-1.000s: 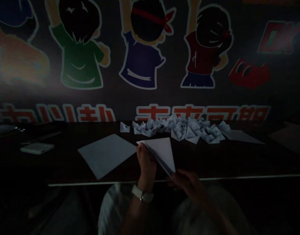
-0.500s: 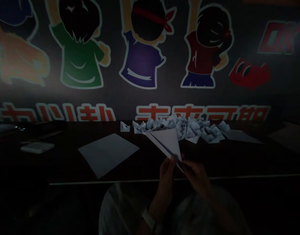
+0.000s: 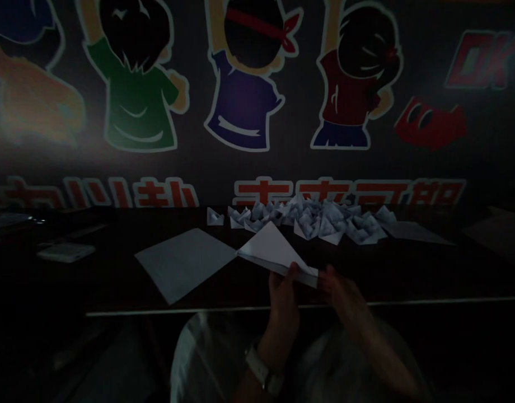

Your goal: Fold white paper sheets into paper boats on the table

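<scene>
**Much folded, little left flat**

A painted wall (image 3: 240, 95) fills the top of the view, showing cartoon children seen from behind with their arms raised, above a row of red lettering (image 3: 320, 193). Below it runs a dark surface (image 3: 387, 274) with a pale strip along its near edge (image 3: 282, 306), all in dim light.

Across the far side of the surface lies a large heap of folded paper boats (image 3: 324, 224), with one small boat (image 3: 215, 218) set just off its left end. That heap is the bulk of the work shown. Two sheets lie unfolded: a plain white sheet of paper (image 3: 184, 263) left of centre, and a second sheet (image 3: 417, 232) partly under the right end of the heap. Further left sits a flat white device (image 3: 66, 252), too dim to identify.

A folded sheet (image 3: 272, 249), a pointed triangle with no boat shape yet, is held up over the surface, just in front of the heap. The left hand (image 3: 282, 302) has its fingers (image 3: 291, 273) pinched together on the sheet's near edge. The right hand (image 3: 345, 296) is beside the sheet's right corner, its fingers spread; whether they grip the paper cannot be told. A white-strapped wristwatch (image 3: 261, 369) sits on the left wrist.
</scene>
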A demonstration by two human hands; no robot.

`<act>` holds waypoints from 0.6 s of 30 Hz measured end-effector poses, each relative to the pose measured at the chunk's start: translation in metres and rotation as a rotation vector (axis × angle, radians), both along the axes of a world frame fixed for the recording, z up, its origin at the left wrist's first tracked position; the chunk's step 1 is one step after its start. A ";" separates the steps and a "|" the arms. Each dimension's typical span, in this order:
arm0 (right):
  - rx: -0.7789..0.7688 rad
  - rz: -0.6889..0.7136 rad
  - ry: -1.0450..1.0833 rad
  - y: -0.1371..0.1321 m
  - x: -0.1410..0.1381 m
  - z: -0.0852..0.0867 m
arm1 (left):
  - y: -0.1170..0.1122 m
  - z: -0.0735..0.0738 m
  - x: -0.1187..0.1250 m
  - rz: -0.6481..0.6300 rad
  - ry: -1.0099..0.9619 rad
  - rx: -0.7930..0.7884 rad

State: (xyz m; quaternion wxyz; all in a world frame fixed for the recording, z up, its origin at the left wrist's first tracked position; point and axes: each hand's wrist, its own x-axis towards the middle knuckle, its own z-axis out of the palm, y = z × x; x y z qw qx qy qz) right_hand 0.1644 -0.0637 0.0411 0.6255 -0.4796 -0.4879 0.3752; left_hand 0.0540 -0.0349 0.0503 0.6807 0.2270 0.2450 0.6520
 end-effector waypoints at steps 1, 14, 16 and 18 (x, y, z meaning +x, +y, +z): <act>-0.032 0.058 0.065 0.000 0.001 0.000 | 0.000 0.001 0.001 -0.006 -0.013 0.002; 0.031 -0.061 -0.279 -0.001 0.005 0.005 | 0.005 -0.003 0.009 -0.006 -0.027 0.111; 0.094 -0.084 -0.379 0.000 0.006 0.006 | 0.006 -0.004 0.010 -0.013 -0.028 0.115; 0.127 -0.098 -0.458 0.000 0.008 0.006 | 0.006 -0.005 0.010 -0.026 -0.025 0.125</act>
